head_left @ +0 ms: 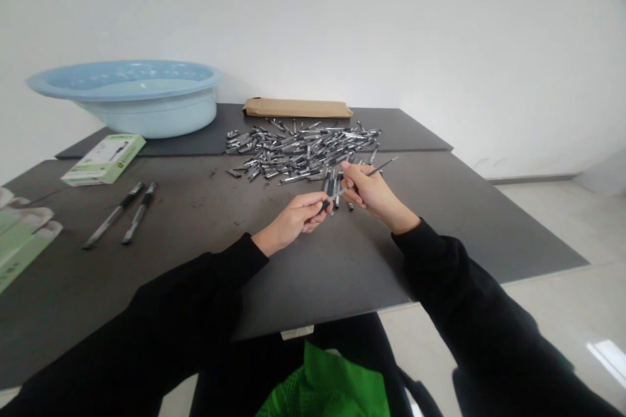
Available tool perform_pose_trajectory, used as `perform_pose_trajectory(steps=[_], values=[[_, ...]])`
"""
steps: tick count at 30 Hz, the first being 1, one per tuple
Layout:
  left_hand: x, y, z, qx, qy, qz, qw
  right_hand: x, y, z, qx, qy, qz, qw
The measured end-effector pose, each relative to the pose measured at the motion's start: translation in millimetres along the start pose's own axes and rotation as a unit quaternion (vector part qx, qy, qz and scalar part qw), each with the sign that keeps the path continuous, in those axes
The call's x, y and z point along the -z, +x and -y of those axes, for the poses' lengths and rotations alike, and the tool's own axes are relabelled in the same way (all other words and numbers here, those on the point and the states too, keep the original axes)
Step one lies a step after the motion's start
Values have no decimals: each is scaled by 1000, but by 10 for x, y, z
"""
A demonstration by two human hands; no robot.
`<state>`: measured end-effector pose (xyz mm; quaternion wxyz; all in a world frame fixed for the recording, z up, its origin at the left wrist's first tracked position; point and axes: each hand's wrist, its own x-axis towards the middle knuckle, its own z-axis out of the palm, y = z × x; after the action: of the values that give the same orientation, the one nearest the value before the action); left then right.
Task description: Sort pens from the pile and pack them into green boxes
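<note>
Pen: a thin dark pen (337, 194) runs slantwise between both hands, just above the bench (195, 221), in front of the pile.
Left grip: the left hand (296, 218) is closed round the pen's lower end, fingers curled, thumb on top.
Right grip: the right hand (369, 192) pinches the upper part; a slim rod with a dark tip pokes out past the fingers to the right.
Arms: both in black sleeves, forearms angled inward, hands nearly meeting.
Basin: pale blue plastic basin (127, 98), round and smooth, at the far left.
Boxes: green-and-white cartons (104, 159) lie at the left.
Two pens: a pair (120, 214) lies side by side, well apart from the hands.
Pile: a heap (303, 150) of black and silver pens lies just beyond the hands.
Packet: a flat brown packet (297, 107) lies behind the heap.
</note>
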<state>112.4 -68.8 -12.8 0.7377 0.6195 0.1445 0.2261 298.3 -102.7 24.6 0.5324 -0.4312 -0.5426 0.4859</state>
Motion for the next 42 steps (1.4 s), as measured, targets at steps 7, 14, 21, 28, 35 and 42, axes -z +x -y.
perform_pose_trajectory(steps=[7,14,21,28,35,42], values=[[-28,-22,-25,15,1,4,1000,9,-13,23,20,-35,27,999],[-61,-44,-39,23,5,15,1000,-10,-31,14,3,-74,69,995],[-29,-24,-4,16,9,-5,1000,-111,-19,-86,-2,-78,91,993],[19,3,36,13,-19,-13,1000,-88,-9,-53,-19,-28,87,996],[-10,-19,9,0,-26,-14,1000,-89,-7,-77,-34,4,89,995],[22,-15,22,-11,-19,-18,1000,-111,18,-109,-1,-18,25,1000]])
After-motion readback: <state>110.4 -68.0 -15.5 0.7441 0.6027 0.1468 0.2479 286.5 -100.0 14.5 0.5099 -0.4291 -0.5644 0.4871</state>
